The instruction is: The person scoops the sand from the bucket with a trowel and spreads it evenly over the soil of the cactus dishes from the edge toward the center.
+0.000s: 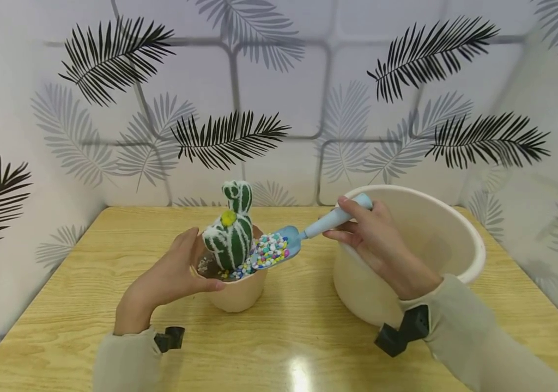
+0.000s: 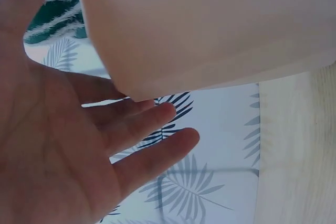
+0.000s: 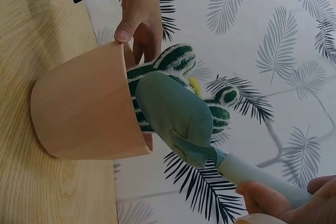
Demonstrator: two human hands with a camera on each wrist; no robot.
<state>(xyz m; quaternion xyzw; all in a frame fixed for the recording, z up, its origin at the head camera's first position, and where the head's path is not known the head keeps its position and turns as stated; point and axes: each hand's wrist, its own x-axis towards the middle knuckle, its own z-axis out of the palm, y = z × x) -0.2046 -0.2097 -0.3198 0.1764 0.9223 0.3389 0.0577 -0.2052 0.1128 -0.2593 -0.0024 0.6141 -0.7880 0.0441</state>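
A toy-like green cactus [image 1: 234,245] with white fuzzy stripes and a yellow flower stands in a pale peach flower pot [image 1: 237,296]. My left hand [image 1: 167,277] holds the pot's rim from the left, thumb along the front edge and fingers spread round the far side. In my right hand [image 1: 382,247] is the handle of a light blue hand trowel [image 1: 335,222], its blade tilted over the pot's right rim. Colourful pebbles [image 1: 271,249] lie on the blade and spill beside the cactus base. The right wrist view shows the blade's underside [image 3: 176,114] in front of the cactus.
A large cream bucket [image 1: 367,291] stands on the right of the wooden table [image 1: 289,337], under my right forearm. Behind the table rises a wall [image 1: 284,92] with a leaf pattern. Each wrist wears a small black camera.
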